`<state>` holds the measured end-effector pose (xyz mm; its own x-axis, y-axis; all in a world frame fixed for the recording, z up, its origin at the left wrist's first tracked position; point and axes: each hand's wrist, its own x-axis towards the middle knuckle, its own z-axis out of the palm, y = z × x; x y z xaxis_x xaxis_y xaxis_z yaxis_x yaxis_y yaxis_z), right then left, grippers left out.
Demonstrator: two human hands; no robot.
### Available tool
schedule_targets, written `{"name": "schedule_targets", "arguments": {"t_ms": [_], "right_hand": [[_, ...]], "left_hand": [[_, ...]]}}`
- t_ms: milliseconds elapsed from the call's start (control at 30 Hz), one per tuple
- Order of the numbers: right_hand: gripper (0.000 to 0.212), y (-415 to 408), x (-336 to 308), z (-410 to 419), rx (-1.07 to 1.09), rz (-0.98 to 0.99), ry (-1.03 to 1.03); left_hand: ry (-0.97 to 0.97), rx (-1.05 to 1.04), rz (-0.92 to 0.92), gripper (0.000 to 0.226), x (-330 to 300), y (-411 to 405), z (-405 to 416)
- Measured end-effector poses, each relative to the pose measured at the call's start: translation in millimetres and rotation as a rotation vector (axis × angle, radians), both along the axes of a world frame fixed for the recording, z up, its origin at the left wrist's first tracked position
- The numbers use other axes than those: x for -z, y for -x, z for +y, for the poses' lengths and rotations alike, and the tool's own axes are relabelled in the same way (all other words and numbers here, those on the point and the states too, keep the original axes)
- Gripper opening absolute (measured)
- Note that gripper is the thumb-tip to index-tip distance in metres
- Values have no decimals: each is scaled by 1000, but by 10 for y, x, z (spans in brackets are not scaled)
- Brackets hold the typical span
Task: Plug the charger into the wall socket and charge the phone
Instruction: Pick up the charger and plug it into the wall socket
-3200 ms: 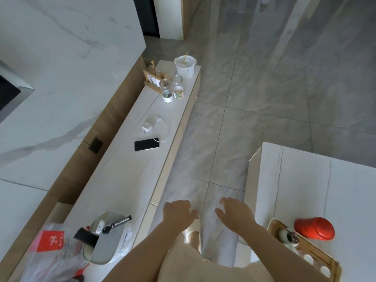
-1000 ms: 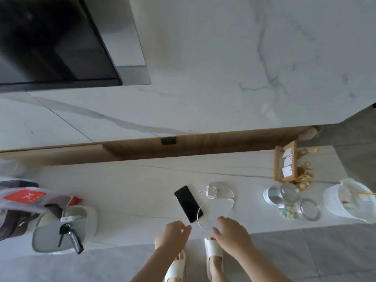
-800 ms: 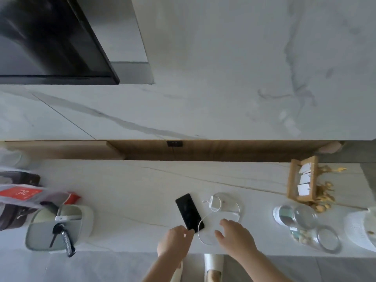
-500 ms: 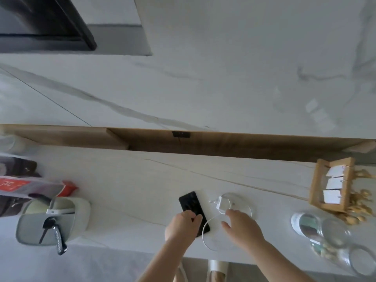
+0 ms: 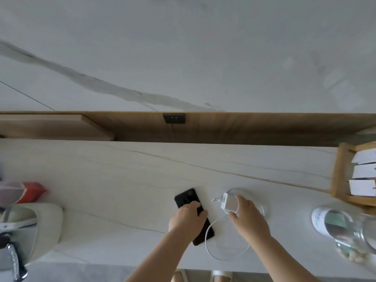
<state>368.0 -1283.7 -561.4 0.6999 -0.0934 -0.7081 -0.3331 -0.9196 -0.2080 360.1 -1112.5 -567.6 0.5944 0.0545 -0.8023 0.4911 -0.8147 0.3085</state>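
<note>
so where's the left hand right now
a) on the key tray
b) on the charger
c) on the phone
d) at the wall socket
c) the left hand lies on the black phone on the counter, while the right hand is at the white charger; the socket has nothing in it.

Both bare forearms reach forward, side by side. The left hand [image 5: 188,217] lies palm down with fingers [image 5: 195,204] curled; the right hand [image 5: 247,215] (thumb spread wide) arches, fingers half-open.
</note>
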Motion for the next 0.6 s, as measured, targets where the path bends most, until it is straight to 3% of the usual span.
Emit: {"name": "schedule_targets", "arguments": {"t_ms": [233,367,467,600], "right_hand": [[57,-11,418,-102,152,28,-45],[47,17,552,-123,282,-45,-158],[36,27,567,-162,368,-95,-228],[38,-15,477,-141,422,-150,-300]], "left_hand": [[167,2,-87,53,326,-182,-245],[248,19,-69,54,468,-196,-362],[303,-63,-5,56,521,-195,-436],[374,-223,24,60,513,-174,-490]]}}
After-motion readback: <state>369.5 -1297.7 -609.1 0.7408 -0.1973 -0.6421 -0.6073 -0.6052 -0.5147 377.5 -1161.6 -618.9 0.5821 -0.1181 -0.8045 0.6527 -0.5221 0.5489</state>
